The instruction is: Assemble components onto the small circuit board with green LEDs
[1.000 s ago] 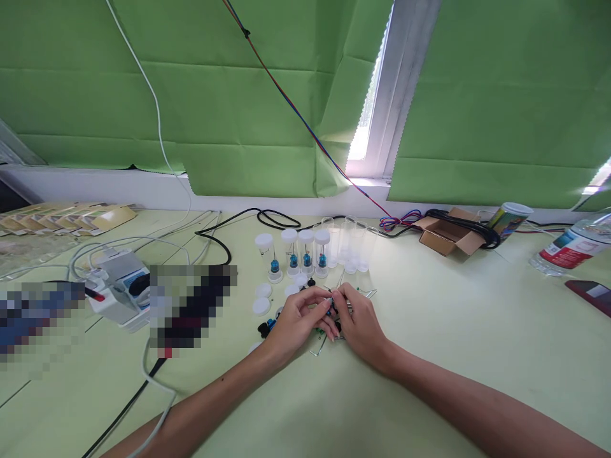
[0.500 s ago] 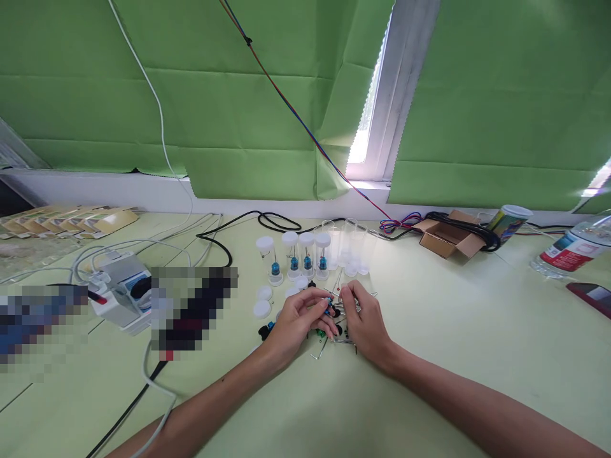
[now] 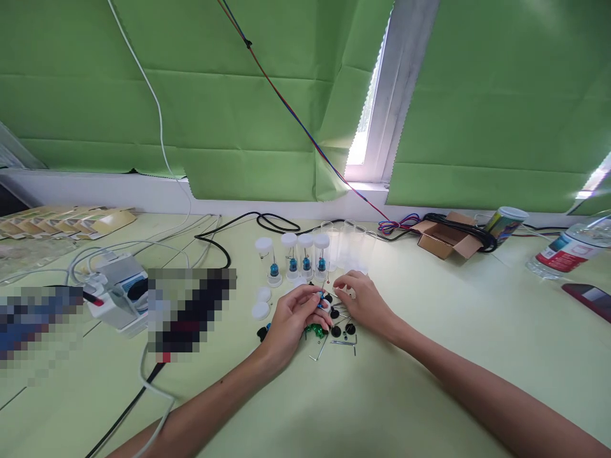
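My left hand (image 3: 298, 315) is closed on a small blue part with a thin metal rod (image 3: 321, 299), which points up from the fingertips. Just to its right, my right hand (image 3: 365, 300) is above the small parts, its thumb and index finger apart; I see nothing between them. Below and between the hands lie black round pieces (image 3: 336, 331), green pieces (image 3: 316, 330) and bent metal rods (image 3: 321, 350). Behind them stand several clear tubes with white caps (image 3: 293, 257), each with a blue part inside. White caps (image 3: 260, 311) lie to the left of my left hand.
Clear empty tubes (image 3: 341, 245) stand behind my right hand. A power strip (image 3: 119, 292) with cables is at the left. An open cardboard box (image 3: 443, 245), a printed can (image 3: 506, 226), a water bottle (image 3: 563, 251) and a phone (image 3: 589, 302) are at the right.
My right hand has drawn slightly apart from my left, and its fingers have loosened. My left hand has moved a little left with the blue part, and more of the black pieces show.
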Tool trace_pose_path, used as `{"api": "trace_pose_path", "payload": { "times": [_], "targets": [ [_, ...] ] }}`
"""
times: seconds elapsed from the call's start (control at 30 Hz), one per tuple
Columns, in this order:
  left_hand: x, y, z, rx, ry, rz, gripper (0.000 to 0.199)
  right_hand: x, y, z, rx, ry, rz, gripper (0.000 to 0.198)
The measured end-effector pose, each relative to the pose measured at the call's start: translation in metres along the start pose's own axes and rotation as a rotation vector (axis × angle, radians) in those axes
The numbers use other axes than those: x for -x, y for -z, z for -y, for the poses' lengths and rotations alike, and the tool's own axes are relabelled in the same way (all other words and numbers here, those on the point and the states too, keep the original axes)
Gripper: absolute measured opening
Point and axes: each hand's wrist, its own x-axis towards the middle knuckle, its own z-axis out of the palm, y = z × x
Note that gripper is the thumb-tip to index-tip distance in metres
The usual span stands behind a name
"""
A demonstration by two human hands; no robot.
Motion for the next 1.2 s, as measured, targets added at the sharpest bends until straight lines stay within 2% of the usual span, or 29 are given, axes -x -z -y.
{"api": "trace_pose_path", "payload": {
  "times": [0.3,0.53,0.9,1.2],
  "targets": [
    [0.0010,-0.0012,-0.0015,0.011,0.013,-0.009,0.027,0.0029,-0.0007,0.0023,0.062,0.037,0.056,0.016],
    [0.0005,-0.0023,-0.0025,0.013,0.015,-0.017,0.026,0.0045,-0.0009,0.0004,0.182,0.018,0.084,0.010],
    [-0.0002,-0.0019,-0.0018,0.005,0.013,-0.004,0.024,0.0022,-0.0010,0.0019,0.404,0.081,0.155,0.016],
    [-0.0002,-0.0016,-0.0019,0.008,0.021,-0.013,0.026,0.0040,-0.0012,0.0033,0.426,0.086,0.154,0.016]
  ]
}}
